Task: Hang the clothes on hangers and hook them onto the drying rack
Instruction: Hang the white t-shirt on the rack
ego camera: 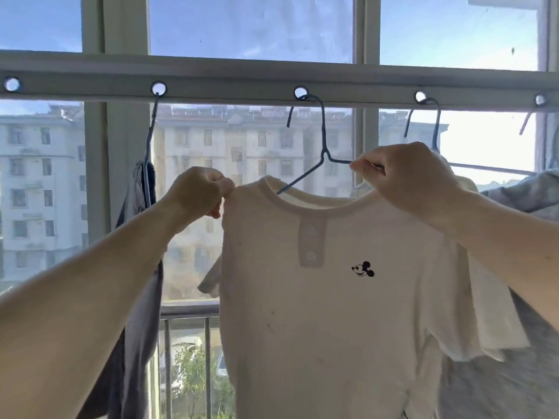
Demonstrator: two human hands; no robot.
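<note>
Shirt [317,297] sits centre frame, cream knit, round ribbed neck, two-button placket, small cartoon mouse print on the chest. It hangs on a thin blue wire hanger [323,158] whose hook already sits in a ring hole of the rack bar [230,83], upper centre. Hooking looks done; what seems left is seating the fabric. Hanger's lower-left arm runs into the neck opening, its right arm is bare up to the right hand [402,176], so the right shoulder looks not fully on yet.

Left hand [201,190], fingers curled, pinches the shirt's left shoulder edge. Right hand, curled, pinches the hanger's right arm above the collar; whether it also holds cloth, cannot tell.

Rack bar is pale flat metal with evenly spaced round holes. Dark grey garment [136,267] hangs left, edge-on. Another blue hanger [435,122] right carries pale and grey clothes [514,343], partly hidden.
</note>
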